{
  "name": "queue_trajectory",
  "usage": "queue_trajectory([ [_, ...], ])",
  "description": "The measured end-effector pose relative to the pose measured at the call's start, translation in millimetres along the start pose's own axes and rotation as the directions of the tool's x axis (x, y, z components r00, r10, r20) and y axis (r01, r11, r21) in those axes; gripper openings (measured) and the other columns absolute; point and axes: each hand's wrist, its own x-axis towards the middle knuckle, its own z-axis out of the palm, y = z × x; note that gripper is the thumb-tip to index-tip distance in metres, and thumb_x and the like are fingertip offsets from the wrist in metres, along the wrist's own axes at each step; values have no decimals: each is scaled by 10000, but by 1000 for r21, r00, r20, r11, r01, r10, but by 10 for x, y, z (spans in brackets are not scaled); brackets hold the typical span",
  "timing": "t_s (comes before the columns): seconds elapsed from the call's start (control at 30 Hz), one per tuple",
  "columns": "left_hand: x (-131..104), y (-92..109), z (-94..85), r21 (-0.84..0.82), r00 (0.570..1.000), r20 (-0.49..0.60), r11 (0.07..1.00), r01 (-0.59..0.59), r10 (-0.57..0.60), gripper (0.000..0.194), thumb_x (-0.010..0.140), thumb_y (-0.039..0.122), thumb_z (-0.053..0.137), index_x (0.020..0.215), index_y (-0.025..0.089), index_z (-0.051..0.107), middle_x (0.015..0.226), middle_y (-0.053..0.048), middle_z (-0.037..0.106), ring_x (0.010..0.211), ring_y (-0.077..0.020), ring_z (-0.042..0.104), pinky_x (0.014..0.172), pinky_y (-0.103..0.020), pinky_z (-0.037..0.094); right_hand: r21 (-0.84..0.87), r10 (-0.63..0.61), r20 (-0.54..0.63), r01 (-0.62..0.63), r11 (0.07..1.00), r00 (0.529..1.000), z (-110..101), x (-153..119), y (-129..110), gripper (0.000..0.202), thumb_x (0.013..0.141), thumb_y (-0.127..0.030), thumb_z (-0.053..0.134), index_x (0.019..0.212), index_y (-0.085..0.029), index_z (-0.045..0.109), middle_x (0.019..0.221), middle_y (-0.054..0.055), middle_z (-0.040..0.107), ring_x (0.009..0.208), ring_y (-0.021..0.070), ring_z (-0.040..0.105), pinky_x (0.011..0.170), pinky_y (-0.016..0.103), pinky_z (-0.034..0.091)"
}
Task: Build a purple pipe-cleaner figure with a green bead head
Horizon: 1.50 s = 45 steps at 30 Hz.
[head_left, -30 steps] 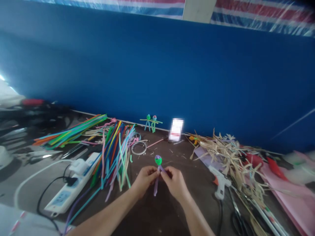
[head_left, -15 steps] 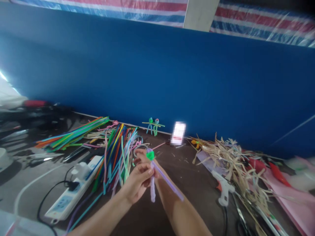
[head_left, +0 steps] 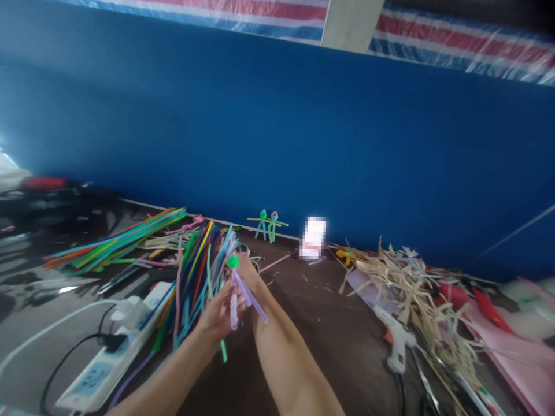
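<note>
My left hand is closed around a small figure made of pipe cleaners, with a round green head and purple strands hanging below it. My right hand reaches across just behind the figure, at the near edge of the pile of loose pipe cleaners. Its fingers are hidden behind the figure and the pile, so what they hold cannot be made out. A light green pipe cleaner end shows below my left hand.
Two finished-looking pipe-cleaner figures stand against the blue partition, beside a blurred-out bright screen. A power strip lies left. At right are a glue gun, raffia-like strips and scissors.
Both hands have moved left with the figure, towards the pile of pipe cleaners. My right hand has gone further behind the figure. The view has shifted slightly.
</note>
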Motion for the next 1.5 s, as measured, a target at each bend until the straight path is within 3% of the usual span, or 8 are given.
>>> queue_trajectory([
  [0.23,246,-58,-245,130,999,-7,990,-46,47,189,619,190,701,707,141,541,529,48,545,482,-61,534,385,-121,370,149,147,-267,-111,983,952,-523,116,-15,161,709,-230,538,592,-140,602,339,-50,464,282,65,343,307,181,249],
  [0.47,291,-129,-251,316,999,-29,949,-4,14,166,603,91,695,730,99,589,622,-27,649,415,-26,501,370,-97,332,221,1,-532,138,966,847,-1506,-326,-456,219,746,-301,497,917,-196,584,601,-35,590,488,82,513,466,192,402],
  [0.53,250,-171,-181,417,999,-30,909,0,13,185,618,111,688,772,109,586,696,-50,672,470,-48,549,387,-101,355,72,-181,-610,282,957,771,-1646,-671,-587,255,761,-289,483,988,-208,566,634,-42,571,490,79,485,493,203,397],
  [0.57,222,-200,-136,463,1000,-29,887,3,12,192,632,135,681,794,114,581,733,-62,677,504,-64,573,390,-105,367,-94,-310,-607,321,943,732,-1672,-868,-624,251,765,-294,487,976,-199,582,647,-33,569,492,83,472,502,211,389],
  [0.63,157,-276,-34,512,1000,-17,859,14,-6,202,666,205,663,821,122,565,792,-80,678,567,-97,609,393,-119,393,-435,-478,-415,293,852,774,-1643,-1258,-612,216,763,-307,523,909,-188,629,716,7,589,592,120,503,550,232,384],
  [0.77,16,-503,163,490,990,73,869,67,-118,256,718,340,602,863,139,535,841,-92,667,671,-154,640,400,-155,446,-762,-480,-154,206,614,864,-1450,-1787,-237,199,810,-254,481,703,-199,640,648,18,548,669,147,508,628,249,359],
  [1.0,-155,-924,279,513,968,25,834,201,-248,212,715,315,592,818,134,552,759,-51,646,666,-165,641,376,-168,454,-827,-437,-233,59,558,869,-1510,-1978,366,154,800,-248,510,678,-186,582,683,15,551,682,150,503,657,256,324],
  [1.5,-167,-1007,266,638,962,-5,740,214,-274,314,581,300,717,808,112,608,809,-85,679,633,-109,611,431,-128,393,-934,-518,-199,-1,356,832,-1660,-1877,343,177,801,-281,524,657,-187,561,667,6,534,697,154,486,741,292,273],
])
